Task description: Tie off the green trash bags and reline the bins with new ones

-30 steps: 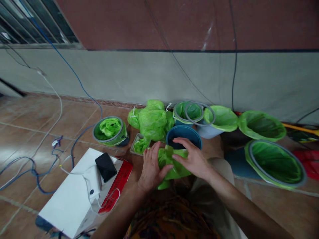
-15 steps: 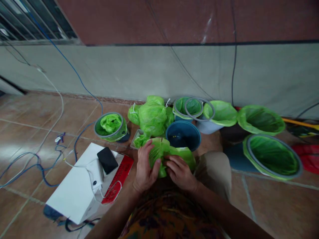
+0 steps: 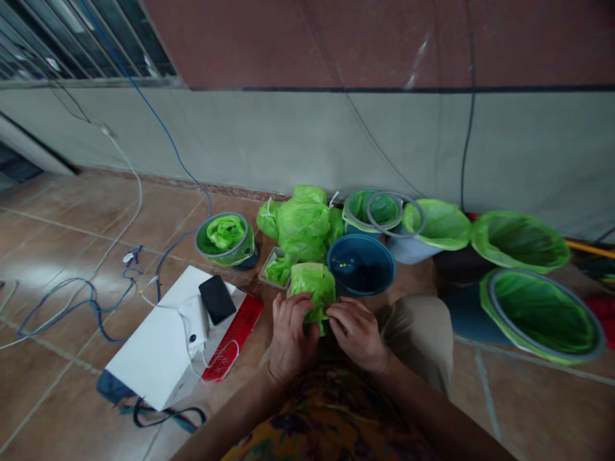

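A light green plastic bag (image 3: 313,282), gathered into a small folded bundle, is held in front of my lap. My left hand (image 3: 294,326) grips its lower left side with curled fingers. At its right edge my right hand (image 3: 354,330) pinches the plastic between thumb and fingers. Just beyond the bag stands a dark blue bucket (image 3: 361,264) without a liner, a few small yellow specks inside it. A small pale tray (image 3: 265,274) holding crumpled green plastic sits to the left of the bag.
Knotted full green bags (image 3: 303,221) lie by the wall. A lined bin (image 3: 223,240) stands left of them; several lined bins, including a grey-rimmed one (image 3: 542,314), stand right. A white box (image 3: 148,339) carries a phone (image 3: 217,299) and a white power bank (image 3: 195,326). Blue cable (image 3: 96,314) coils on the tiles.
The green bag's loose part, which spread right over my right hand, is now folded into a compact bundle. Both hands have shifted slightly, still on the bag. The view has swung slightly left.
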Available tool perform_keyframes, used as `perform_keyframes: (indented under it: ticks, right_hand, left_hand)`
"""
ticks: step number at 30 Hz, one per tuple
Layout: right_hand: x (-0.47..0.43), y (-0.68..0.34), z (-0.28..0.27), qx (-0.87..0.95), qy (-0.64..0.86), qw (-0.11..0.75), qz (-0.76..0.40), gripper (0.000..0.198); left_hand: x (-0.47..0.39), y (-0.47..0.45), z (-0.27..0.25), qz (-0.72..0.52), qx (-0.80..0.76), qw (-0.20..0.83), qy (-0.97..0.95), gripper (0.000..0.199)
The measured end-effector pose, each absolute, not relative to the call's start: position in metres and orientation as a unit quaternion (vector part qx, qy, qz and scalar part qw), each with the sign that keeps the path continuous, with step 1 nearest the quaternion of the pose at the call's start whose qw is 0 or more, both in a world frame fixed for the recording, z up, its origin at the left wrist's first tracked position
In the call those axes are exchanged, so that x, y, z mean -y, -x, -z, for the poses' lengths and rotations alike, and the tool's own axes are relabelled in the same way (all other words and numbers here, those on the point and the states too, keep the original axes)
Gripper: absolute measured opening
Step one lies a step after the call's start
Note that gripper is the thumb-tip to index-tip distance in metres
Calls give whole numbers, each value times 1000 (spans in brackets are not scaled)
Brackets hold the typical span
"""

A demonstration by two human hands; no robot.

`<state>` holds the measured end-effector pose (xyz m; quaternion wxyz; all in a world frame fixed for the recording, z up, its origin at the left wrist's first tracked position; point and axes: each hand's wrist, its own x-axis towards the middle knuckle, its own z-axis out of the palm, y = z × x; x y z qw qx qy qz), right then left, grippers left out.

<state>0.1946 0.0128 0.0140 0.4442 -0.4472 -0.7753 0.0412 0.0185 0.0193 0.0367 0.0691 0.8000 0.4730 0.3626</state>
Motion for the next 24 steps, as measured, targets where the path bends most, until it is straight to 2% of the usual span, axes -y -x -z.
perform_keyframes:
  ticks: [8, 14, 24]
  right_hand:
    - [-8, -202, -25, 759, 461, 459, 5, 20]
    - [-8, -201, -23, 744, 470, 476, -2, 22]
    - [-5, -200, -21, 742, 476, 473, 5, 25]
  left_hand:
    - [-21, -7, -33, -380, -434, 33, -816, 26]
    - [-24, -8, -31, -425, -411, 59, -804, 25]
    - [-23, -9, -32, -418, -398, 68, -814, 21]
